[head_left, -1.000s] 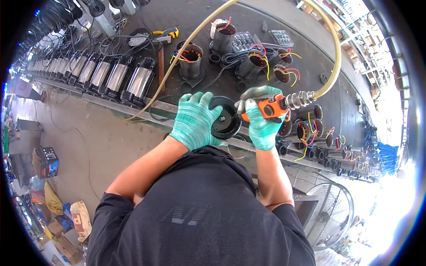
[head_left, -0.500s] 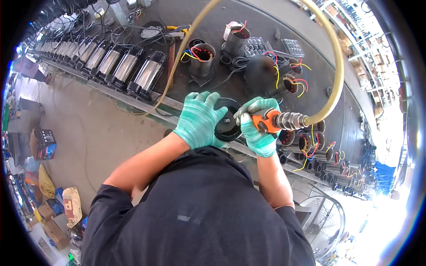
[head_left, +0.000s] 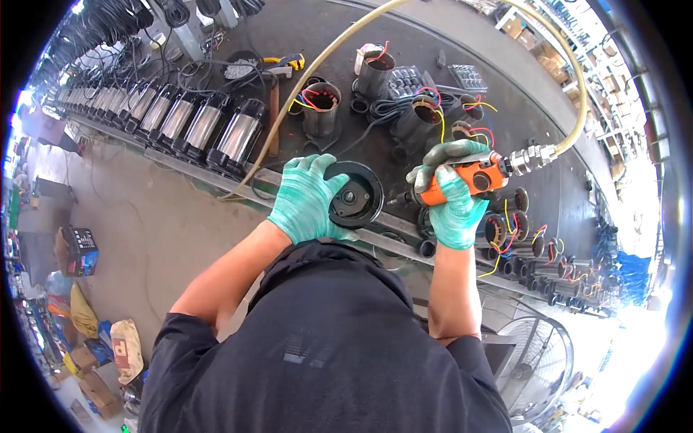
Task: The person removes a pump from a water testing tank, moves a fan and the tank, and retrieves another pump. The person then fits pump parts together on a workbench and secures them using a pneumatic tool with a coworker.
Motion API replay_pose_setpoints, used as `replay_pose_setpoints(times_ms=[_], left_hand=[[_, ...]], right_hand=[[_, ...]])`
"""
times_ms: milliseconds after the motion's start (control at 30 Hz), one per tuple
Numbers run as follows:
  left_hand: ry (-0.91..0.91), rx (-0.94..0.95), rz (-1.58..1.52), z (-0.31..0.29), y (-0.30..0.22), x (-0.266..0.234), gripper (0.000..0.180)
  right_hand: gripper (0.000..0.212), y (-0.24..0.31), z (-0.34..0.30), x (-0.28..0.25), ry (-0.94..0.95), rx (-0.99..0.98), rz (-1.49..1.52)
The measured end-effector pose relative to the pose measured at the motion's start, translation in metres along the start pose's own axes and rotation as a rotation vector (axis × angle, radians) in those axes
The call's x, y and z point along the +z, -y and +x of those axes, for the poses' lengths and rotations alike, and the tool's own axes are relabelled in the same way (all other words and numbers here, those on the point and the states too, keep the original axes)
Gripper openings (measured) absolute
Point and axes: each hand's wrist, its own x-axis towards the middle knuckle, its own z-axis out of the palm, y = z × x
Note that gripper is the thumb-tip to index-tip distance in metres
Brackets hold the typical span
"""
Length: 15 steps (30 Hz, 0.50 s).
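My left hand (head_left: 307,198), in a green knit glove, grips the left side of a black round cover (head_left: 352,206), with the thumb along its rim. The cover is dish-shaped, with a raised edge and a small bright metal piece at its centre. In my right hand (head_left: 456,198), also gloved, is an orange air screwdriver (head_left: 473,179), its fingers wrapped round the body. The tool lies nearly level, its bit pointing left toward the cover but apart from it. A metal coupling (head_left: 530,159) joins its rear end to a yellowish air hose (head_left: 583,90).
Open motor housings (head_left: 321,115) with coloured wires stand beyond my hands and to the right. A row of shiny cylindrical pumps (head_left: 242,133) lines the bench's left edge. Coiled black cable (head_left: 393,108) and trays of small parts (head_left: 468,78) lie farther back. A fan (head_left: 534,368) stands at lower right.
My right hand has drawn the air screwdriver away to the right, off the cover's edge. The cover and my left hand have shifted slightly left. The hose has swung right.
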Motion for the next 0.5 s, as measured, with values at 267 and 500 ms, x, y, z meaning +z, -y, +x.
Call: replay_pose_setpoints(times_ms=[267,500], left_hand=[[-0.185,0.125,-0.325,-0.001,0.025,0.015,0.104],[-0.148,0.126,-0.258,-0.002,0.023,0.011,0.102]], right_hand=[[0.031,-0.02,-0.014,-0.006,-0.115,0.026,0.146],[0.034,-0.031,-0.029,0.005,-0.006,-0.004,0.074]])
